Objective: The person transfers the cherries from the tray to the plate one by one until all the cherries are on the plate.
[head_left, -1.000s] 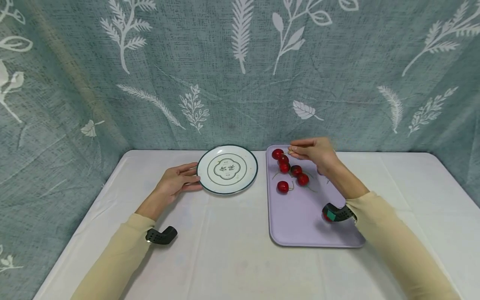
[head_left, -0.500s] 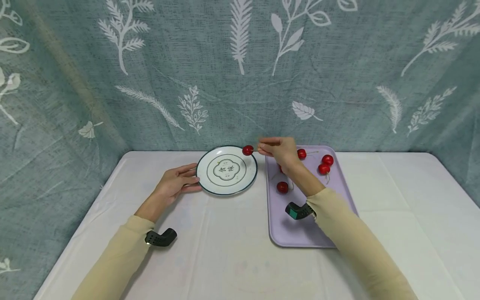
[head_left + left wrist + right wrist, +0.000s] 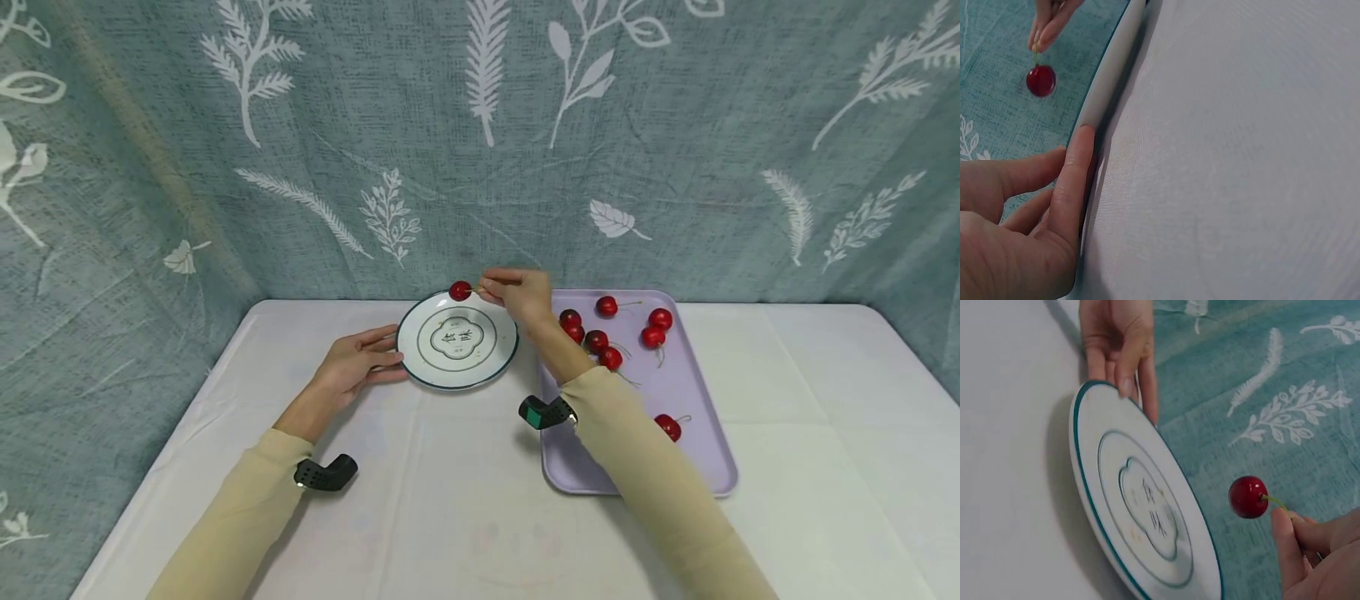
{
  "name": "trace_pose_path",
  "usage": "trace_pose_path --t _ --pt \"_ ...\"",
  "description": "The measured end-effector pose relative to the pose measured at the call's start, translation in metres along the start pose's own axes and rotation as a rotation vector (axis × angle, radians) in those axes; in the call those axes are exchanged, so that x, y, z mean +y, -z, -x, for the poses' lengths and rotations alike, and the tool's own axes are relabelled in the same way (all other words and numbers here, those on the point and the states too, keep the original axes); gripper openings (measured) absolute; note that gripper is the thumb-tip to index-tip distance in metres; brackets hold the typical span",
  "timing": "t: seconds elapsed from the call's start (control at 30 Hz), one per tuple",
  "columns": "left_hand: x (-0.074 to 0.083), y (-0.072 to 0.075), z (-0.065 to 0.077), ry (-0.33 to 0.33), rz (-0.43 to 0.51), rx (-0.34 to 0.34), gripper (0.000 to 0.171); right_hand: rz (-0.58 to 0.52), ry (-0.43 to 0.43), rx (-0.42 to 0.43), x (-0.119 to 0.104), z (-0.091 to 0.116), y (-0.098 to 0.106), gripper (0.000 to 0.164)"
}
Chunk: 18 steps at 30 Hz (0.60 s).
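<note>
My right hand [image 3: 519, 297] pinches the stem of a red cherry [image 3: 460, 291] between thumb and fingertips. In the right wrist view, this cherry [image 3: 1248, 497] hangs clear of the plate surface, beside the far rim. The round white plate [image 3: 423, 358] has a dark green rim and printed characters in its middle. My left hand [image 3: 356, 367] holds the plate's left edge, thumb at the rim and fingers along the side. In the left wrist view, a finger [image 3: 1072, 187] of it lies against the plate's outer wall [image 3: 1110, 75].
A lilac tray [image 3: 708, 454] lies right of the plate, partly behind my right forearm. Several cherries are in it, among them a pair [image 3: 656, 327] on the right and a single cherry [image 3: 667, 427] nearer me. A leaf-printed curtain [image 3: 450, 208] rises behind the white table [image 3: 465, 500].
The right hand has moved left from the tray to above the plate's far edge, carrying a cherry by its stem. The left hand stays at the plate.
</note>
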<state>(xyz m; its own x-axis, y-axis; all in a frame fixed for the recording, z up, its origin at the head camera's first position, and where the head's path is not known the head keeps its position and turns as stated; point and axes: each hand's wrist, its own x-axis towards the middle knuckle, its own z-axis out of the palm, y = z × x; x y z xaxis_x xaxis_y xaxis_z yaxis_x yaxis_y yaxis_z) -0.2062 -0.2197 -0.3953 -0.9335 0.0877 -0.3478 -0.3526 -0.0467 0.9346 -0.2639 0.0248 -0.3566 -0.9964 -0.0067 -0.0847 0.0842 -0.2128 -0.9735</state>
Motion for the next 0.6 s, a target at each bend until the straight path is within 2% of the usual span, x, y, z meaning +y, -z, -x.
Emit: trace_pose_path --t 0.3,0.47,0.6 --pt "-0.001 -0.001 -0.003 -0.036 -0.003 -0.011 0.065 -0.057 0.010 0.043 0.021 -0.004 -0.019 0.027" --pt "-0.005 0.001 -0.002 -0.017 -0.010 -0.005 0.065 -0.018 -0.036 0.057 0.038 -0.002 -0.025 0.024" --pt "-0.005 0.002 -0.002 -0.023 -0.012 -0.005 0.065 0.014 -0.037 0.056 0.047 -0.002 -0.028 0.021"
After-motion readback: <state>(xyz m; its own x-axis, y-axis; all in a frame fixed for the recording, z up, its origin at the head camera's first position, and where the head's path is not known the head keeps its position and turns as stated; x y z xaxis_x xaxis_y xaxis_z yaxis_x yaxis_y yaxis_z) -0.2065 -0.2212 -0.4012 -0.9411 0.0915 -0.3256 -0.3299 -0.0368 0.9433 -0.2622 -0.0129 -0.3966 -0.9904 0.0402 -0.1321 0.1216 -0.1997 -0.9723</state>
